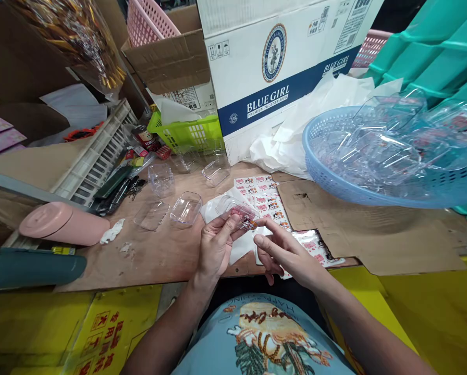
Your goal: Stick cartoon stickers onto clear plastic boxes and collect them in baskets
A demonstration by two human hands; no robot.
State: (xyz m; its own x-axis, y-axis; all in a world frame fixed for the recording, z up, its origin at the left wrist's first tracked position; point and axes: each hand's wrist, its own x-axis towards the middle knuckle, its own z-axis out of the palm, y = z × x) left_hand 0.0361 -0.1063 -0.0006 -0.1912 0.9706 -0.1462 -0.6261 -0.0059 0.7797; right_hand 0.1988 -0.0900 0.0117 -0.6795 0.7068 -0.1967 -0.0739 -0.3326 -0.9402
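My left hand [217,242] grips a small clear plastic box [233,207] between thumb and fingers. A red-and-orange printed sticker [244,217] shows on the box. Just to the right, my right hand [282,249] has its fingers apart, the index fingertip close to the sticker's edge; whether it touches cannot be made out. Beneath both hands lie sheets of printed stickers [271,200] and white backing paper [241,249]. Left of my hands, clear plastic boxes [186,208] stand on the wooden table [147,260].
At right, a blue basket [315,166] holds many clear boxes, some with stickers. A white carton [241,62] rises behind the table, beside a green basket [190,133]. A pink tumbler [67,224] lies at left, near keys [137,186]. Teal bins [432,57] are stacked at far right.
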